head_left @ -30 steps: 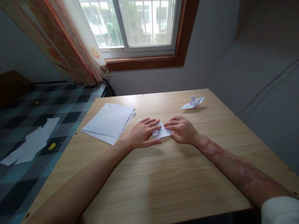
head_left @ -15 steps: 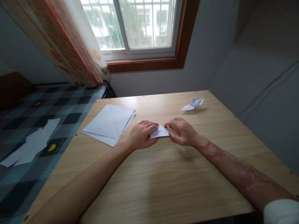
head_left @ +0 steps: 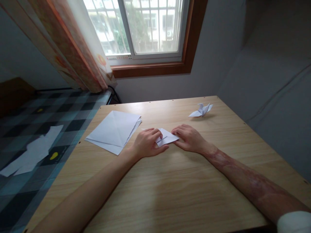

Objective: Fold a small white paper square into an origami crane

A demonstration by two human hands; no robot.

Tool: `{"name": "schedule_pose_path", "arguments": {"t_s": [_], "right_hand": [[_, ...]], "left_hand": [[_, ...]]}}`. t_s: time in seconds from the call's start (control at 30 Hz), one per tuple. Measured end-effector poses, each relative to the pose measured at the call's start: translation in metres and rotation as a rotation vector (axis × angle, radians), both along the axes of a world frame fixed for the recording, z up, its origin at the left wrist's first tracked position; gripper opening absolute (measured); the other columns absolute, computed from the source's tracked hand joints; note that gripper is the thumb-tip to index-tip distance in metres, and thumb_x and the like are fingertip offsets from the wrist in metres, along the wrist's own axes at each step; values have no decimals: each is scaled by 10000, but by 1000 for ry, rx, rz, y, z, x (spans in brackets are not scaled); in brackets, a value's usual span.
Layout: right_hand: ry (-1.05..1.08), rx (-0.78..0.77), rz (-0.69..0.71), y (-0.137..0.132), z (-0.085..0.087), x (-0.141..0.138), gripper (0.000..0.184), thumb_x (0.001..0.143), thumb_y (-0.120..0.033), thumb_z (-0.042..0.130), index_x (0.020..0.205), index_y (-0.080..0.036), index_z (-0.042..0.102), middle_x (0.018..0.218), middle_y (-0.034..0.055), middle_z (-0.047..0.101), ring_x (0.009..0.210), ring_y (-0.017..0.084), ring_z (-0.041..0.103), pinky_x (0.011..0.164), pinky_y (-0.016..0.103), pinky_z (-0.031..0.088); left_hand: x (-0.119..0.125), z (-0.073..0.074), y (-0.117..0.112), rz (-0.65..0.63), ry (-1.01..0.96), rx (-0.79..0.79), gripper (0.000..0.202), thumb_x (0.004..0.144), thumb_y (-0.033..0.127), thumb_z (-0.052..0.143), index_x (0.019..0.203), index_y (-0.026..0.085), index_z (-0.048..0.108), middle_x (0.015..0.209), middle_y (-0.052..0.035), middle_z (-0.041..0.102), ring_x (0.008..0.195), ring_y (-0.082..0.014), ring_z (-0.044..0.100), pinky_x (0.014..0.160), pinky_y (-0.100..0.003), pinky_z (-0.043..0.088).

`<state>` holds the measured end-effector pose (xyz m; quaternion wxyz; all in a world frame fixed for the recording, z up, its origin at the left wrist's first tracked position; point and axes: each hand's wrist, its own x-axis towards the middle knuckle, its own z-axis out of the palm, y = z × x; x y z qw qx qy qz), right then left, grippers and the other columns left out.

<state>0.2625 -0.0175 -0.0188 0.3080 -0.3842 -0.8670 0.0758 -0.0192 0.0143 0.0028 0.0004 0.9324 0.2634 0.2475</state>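
A small folded piece of white paper (head_left: 167, 137) lies on the table between my hands. My left hand (head_left: 148, 142) is closed over its left part, with the fingers curled on top and the thumb along the near edge. At the right corner, my right hand (head_left: 188, 138) pinches the paper between thumb and fingers. Part of the fold is hidden beneath my left fingers. Behind my right hand stands a white paper crane (head_left: 201, 110). To the left of my left hand rests a stack of square white paper sheets (head_left: 114, 127) with creases across the top one.
The wooden table (head_left: 145, 194) spans the front, its far edge close to the wall under a window (head_left: 155, 29). On the left, a bed with a checked cover (head_left: 14, 136) holds cut paper strips (head_left: 36, 150). A curtain (head_left: 80, 48) hangs beside the window.
The folded paper has turned slightly, and more of its right side shows. My left thumb has stretched out to the right along the near edge. My right fingers have closed on the right corner.
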Motion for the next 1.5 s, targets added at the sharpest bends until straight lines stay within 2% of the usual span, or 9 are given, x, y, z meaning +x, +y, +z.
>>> {"name": "schedule_pose_path", "arguments": {"t_s": [0.17,0.37,0.67,0.8,0.87,0.97,1.17,1.37,1.5], "right_hand": [[23,10,9,0,2,1,217,997,-362,804,1136,-247,683,1124,96,802,1022,293,719,933,432,528],[59,28,-5,0,2,1,189,1016,-390,794,1092,-248,695,1052,77,813,981,287,734,918,430,536],[74,24,-37,3,-6,5,90,997,-318,797,1038,-248,757,982,66,830,932,268,754,884,412,536],[77,26,-53,2,-4,4,146,1039,-390,775,1000,-250,776,919,63,823,893,260,743,875,415,529],[82,27,-31,1,-2,3,185,1067,-418,743,995,-251,778,921,64,826,896,258,742,882,420,531],[92,38,28,1,-1,1,171,1091,-400,709,1036,-255,779,987,66,840,940,259,746,910,428,543],[48,56,71,2,-2,-1,155,1110,-314,650,1066,-260,789,1018,64,836,941,254,727,883,423,565],[40,63,106,3,-3,-2,161,1094,-245,647,1053,-277,800,1122,56,839,999,241,726,944,420,591],[43,82,114,2,-3,-2,118,1059,-222,677,1035,-265,784,1099,62,831,976,245,727,919,429,594]], "left_hand": [[-1,-3,3,-45,-28,-85,176,984,410,683,997,236,703,988,-64,777,859,-213,765,775,-332,582],[-5,-5,7,-96,-101,-222,166,1060,312,586,1017,232,725,1052,-69,788,865,-179,775,785,-298,596],[-3,5,2,-67,-114,-244,313,1074,373,573,881,200,747,983,-79,792,726,-152,726,681,-286,554],[0,7,-2,-13,-98,-199,362,1027,524,673,873,204,744,896,-53,767,666,-152,690,633,-290,514],[3,7,-3,17,-84,-162,386,1016,544,694,826,208,716,862,-46,752,672,-162,686,644,-299,510],[8,6,-5,38,-76,-106,350,1050,493,664,844,213,706,868,-55,755,718,-181,697,685,-317,518],[12,8,-6,-25,-68,-15,241,1109,353,577,982,223,736,904,-60,761,822,-204,719,799,-363,543],[7,5,-3,33,-200,-132,196,1061,300,599,909,218,691,870,-39,724,704,-159,655,660,-300,473],[5,1,-2,142,-286,-213,90,987,246,638,903,217,652,844,-14,705,648,-131,607,605,-261,423]]}}
